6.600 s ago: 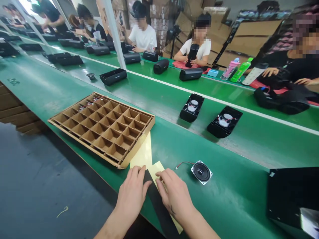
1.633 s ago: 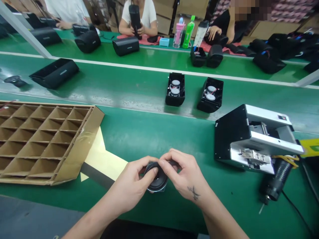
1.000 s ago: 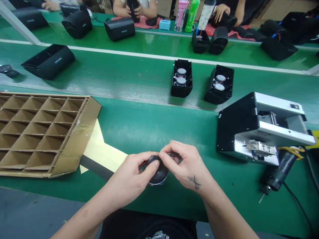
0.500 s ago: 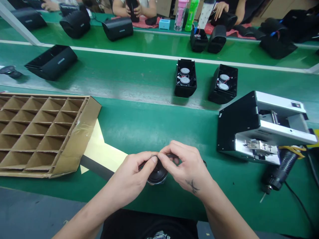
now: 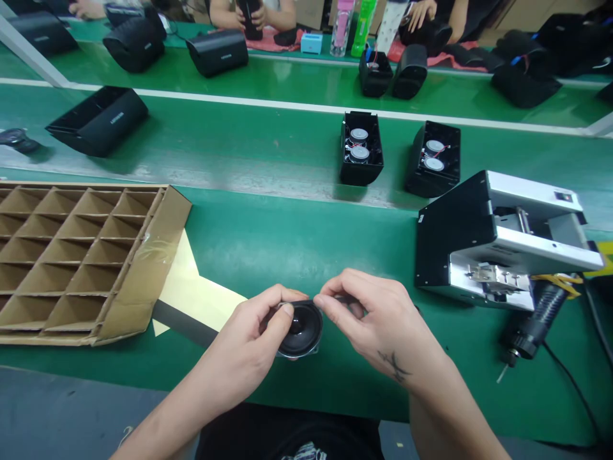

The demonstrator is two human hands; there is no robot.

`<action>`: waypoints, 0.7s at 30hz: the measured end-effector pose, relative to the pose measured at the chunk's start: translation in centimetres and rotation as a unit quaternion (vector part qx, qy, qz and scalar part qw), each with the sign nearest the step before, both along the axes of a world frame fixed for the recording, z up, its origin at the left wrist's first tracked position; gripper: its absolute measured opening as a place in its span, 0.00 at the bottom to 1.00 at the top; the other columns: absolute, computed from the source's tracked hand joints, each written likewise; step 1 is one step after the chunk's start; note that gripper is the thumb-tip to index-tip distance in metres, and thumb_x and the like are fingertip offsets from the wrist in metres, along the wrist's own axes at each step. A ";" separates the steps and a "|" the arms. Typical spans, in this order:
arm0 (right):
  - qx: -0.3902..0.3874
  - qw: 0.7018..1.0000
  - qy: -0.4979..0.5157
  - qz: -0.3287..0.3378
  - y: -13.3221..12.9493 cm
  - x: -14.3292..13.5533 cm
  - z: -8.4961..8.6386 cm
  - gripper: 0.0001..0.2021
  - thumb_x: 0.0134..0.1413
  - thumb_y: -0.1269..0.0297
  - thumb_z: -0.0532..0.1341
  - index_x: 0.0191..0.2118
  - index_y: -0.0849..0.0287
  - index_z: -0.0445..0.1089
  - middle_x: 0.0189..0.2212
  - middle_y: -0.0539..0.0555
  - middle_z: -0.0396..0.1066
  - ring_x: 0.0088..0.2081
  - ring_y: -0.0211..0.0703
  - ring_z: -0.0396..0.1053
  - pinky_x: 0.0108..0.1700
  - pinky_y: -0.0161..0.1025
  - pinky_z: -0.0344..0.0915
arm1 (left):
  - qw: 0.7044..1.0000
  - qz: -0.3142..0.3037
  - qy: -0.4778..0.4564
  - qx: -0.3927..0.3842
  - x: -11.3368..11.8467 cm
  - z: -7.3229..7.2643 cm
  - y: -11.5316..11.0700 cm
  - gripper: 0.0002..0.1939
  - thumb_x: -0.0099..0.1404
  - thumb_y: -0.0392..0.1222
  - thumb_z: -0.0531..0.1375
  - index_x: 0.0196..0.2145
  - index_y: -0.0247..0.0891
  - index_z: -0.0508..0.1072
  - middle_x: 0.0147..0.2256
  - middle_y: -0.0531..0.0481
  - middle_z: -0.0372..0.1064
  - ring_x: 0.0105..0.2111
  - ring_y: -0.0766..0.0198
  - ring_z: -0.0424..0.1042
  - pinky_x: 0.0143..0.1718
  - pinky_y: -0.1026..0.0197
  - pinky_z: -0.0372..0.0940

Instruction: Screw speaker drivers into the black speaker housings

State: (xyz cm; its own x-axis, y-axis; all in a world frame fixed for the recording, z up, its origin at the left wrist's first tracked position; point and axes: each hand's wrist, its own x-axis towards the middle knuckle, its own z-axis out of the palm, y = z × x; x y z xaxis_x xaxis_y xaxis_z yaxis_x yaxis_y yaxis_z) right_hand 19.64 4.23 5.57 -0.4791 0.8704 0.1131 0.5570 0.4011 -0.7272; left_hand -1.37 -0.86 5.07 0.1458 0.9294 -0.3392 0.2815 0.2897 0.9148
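Note:
A small round speaker driver (image 5: 301, 332) with a black cone and a metal frame is held over the green bench, its cone facing up. My left hand (image 5: 261, 338) grips its left side, thumb on the rim. A thin black strip (image 5: 302, 302) lies along the driver's far rim. At the rim's right, my right hand (image 5: 368, 313) pinches the strip between thumb and forefinger; part of it is hidden behind the fingers. Beside my left hand lie pale yellow sheets (image 5: 205, 291) with a dark band (image 5: 184, 322) along one edge.
A divided cardboard box (image 5: 163, 255) stands at left. At right are a black-and-silver bench machine (image 5: 460, 236) and an electric screwdriver (image 5: 536, 326). Two open speaker housings (image 5: 363, 167) and a closed-looking one (image 5: 103, 121) sit on the conveyor. Co-workers' hands (image 5: 251, 19) show beyond.
My right hand has moved right, away from my left hand, uncovering more of the speaker cone. The open housings on the conveyor have shifted slightly right.

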 end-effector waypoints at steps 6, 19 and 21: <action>-0.027 1.000 0.014 -0.005 0.0 -0.4 0.0 0.09 0.68 0.61 0.65 0.34 0.54 0.74 0.27 0.46 0.73 0.24 0.35 0.63 0.29 0.36 0.57 | 1.000 -0.012 -0.007 -0.019 -0.2 0.0 -0.6 0.15 0.79 0.48 0.50 0.49 0.47 0.76 0.42 0.54 0.77 0.44 0.61 0.73 0.41 0.62 0.68; -0.047 0.998 0.046 -0.025 -0.7 -0.7 0.0 0.06 0.67 0.64 0.65 0.35 0.55 0.76 0.27 0.44 0.72 0.24 0.32 0.60 0.29 0.34 0.57 | 0.998 0.018 -0.061 -0.027 -0.6 -0.1 -0.9 0.13 0.80 0.47 0.51 0.45 0.48 0.75 0.48 0.53 0.76 0.51 0.61 0.72 0.46 0.64 0.70; -0.047 0.997 0.053 -0.026 -0.9 -0.8 -0.1 0.07 0.67 0.64 0.65 0.35 0.55 0.76 0.27 0.44 0.72 0.24 0.31 0.59 0.28 0.34 0.57 | 0.996 0.028 -0.078 -0.026 -0.5 -0.1 -0.9 0.12 0.79 0.48 0.52 0.44 0.47 0.75 0.48 0.53 0.76 0.49 0.62 0.74 0.45 0.65 0.72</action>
State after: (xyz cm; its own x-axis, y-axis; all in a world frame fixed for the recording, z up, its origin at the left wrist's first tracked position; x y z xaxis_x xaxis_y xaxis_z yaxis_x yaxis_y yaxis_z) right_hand 18.84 3.34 5.51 -0.4229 0.9029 0.0767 0.4931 0.3003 -0.8165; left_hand -1.87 -1.75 4.95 0.1494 0.9192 -0.3643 0.1202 0.3488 0.9294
